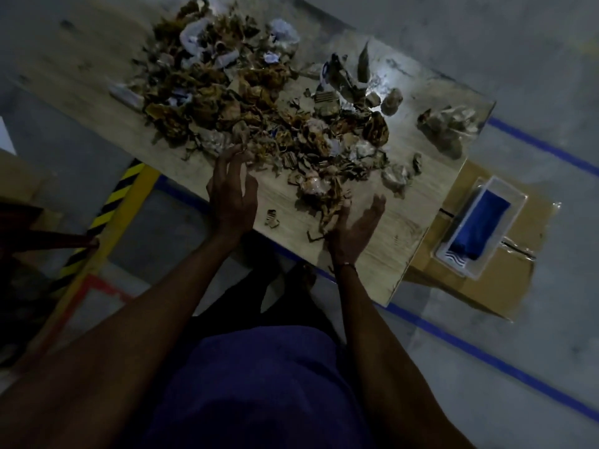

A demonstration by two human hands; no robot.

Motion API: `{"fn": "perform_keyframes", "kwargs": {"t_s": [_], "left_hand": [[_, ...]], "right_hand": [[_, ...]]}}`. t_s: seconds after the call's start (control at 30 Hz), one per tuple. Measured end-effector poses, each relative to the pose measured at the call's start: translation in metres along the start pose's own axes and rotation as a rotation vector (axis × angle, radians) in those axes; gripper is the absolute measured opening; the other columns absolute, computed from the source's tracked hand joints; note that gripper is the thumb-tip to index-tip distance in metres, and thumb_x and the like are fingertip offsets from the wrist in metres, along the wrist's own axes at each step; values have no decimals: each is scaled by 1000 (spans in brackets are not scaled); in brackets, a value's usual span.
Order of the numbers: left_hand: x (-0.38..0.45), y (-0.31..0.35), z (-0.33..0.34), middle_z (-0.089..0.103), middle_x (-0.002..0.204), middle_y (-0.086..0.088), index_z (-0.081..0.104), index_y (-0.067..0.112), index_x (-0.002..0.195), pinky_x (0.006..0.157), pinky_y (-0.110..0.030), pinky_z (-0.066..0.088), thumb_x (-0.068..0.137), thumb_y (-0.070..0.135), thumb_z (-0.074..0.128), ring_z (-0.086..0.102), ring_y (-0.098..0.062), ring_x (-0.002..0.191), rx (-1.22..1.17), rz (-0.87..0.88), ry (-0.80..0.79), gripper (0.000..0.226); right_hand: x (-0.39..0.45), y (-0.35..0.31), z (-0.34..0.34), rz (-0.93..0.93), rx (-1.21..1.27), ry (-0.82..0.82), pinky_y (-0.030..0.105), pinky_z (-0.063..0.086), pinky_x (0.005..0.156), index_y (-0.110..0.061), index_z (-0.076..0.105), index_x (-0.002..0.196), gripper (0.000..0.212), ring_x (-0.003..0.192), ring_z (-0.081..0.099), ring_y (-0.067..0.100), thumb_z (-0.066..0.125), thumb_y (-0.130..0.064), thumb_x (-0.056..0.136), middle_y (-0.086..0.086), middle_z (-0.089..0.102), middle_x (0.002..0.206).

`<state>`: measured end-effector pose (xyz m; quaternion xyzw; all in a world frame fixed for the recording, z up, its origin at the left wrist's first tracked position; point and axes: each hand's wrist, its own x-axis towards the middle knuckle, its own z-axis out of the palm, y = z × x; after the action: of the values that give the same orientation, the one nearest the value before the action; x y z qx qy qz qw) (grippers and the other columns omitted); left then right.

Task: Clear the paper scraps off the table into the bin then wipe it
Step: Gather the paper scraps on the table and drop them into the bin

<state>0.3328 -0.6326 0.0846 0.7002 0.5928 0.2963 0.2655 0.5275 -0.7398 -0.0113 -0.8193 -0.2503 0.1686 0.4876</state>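
Two hands reach over the near edge of the worktop (pixel 382 234), either side of the paper scraps (pixel 259 102) heaped across it. The left hand (pixel 231 196) has relaxed, spread fingers touching the pile's near edge. The right hand (pixel 355 230) is palm-up, fingers loose, against crumpled scraps, holding nothing.

cardboard box (pixel 505 280) right of table | clear tray (pixel 453 254) on it, blue cloth (pixel 479 225) inside | blue floor tape (pixel 486 358)
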Motion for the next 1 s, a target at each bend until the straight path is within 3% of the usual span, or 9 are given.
{"fn": "perform_keyframes", "kwargs": {"t_s": [0.13, 0.27, 0.37, 0.57, 0.7, 0.8, 0.87, 0.93, 1.0], "left_hand": [[-5, -21, 10, 51, 148, -14, 62, 7, 132, 108, -51, 46, 103, 18, 49, 49, -33, 140, 11, -15, -54, 33], [-6, -39, 18, 50, 146, -15, 62, 7, 130, 109, -47, 44, 102, 19, 48, 47, -31, 139, 32, -14, -92, 35], [-4, -50, 16, 49, 145, -16, 63, 7, 129, 111, -48, 45, 102, 14, 49, 45, -29, 140, -11, -21, -56, 32], [0, -66, 9, 51, 137, -9, 62, 11, 129, 98, -47, 54, 99, 17, 52, 54, -26, 126, -51, -31, -65, 32], [-8, -56, 14, 74, 106, -5, 71, 12, 112, 76, -32, 58, 97, 17, 61, 70, -16, 91, -126, -181, -277, 19], [-21, -51, 26, 75, 84, -8, 73, 10, 94, 69, -32, 61, 99, 3, 62, 72, -18, 72, -295, -400, -517, 14], [-26, -52, 38, 75, 82, -13, 73, 8, 92, 73, -39, 63, 100, -2, 57, 72, -28, 72, -418, -545, -613, 21], [-21, -56, 46, 77, 82, -11, 74, 9, 94, 68, -33, 62, 104, 4, 55, 74, -25, 70, -429, -586, -667, 21], [-6, -55, 51, 77, 81, -8, 72, 7, 98, 59, -26, 58, 106, 7, 53, 75, -17, 66, -464, -616, -641, 21]], "right_hand": [[-18, 13, 7, 19, -98, -71, 24, 4, 129, -7, 23, 166, 84, 162, 15, 26, 48, -57, 103, 11, 20, 174], [-2, -11, 57, 3, -141, -100, 45, 9, 133, -11, 16, 168, 90, 163, 9, 25, 45, -64, 101, 9, 13, 176], [10, -30, 95, -51, -108, -120, 47, 12, 132, -11, 18, 168, 90, 163, 9, 25, 46, -65, 101, 9, 13, 176], [28, -60, 142, -154, -43, -186, 57, 17, 129, -10, 25, 165, 79, 162, 14, 29, 56, -48, 104, 14, 19, 174], [26, -55, 113, -204, -48, -177, 48, 20, 130, -12, 34, 163, 68, 163, 15, 24, 49, -51, 108, 8, 25, 173], [17, -41, 73, -182, -48, -173, 18, 26, 124, -14, 43, 158, 57, 161, 20, 28, 48, -44, 110, 11, 29, 171], [13, -23, 49, -185, -81, -154, 32, 33, 124, -20, 46, 153, 48, 159, 28, 30, 48, -41, 110, 12, 34, 169], [12, -8, 28, -161, -123, -118, 50, 37, 121, -18, 51, 151, 50, 157, 32, 27, 46, -46, 111, 9, 37, 168], [15, 2, 11, -125, -135, -68, 49, 38, 122, -13, 54, 150, 53, 156, 34, 23, 46, -47, 110, 7, 39, 167]]}}
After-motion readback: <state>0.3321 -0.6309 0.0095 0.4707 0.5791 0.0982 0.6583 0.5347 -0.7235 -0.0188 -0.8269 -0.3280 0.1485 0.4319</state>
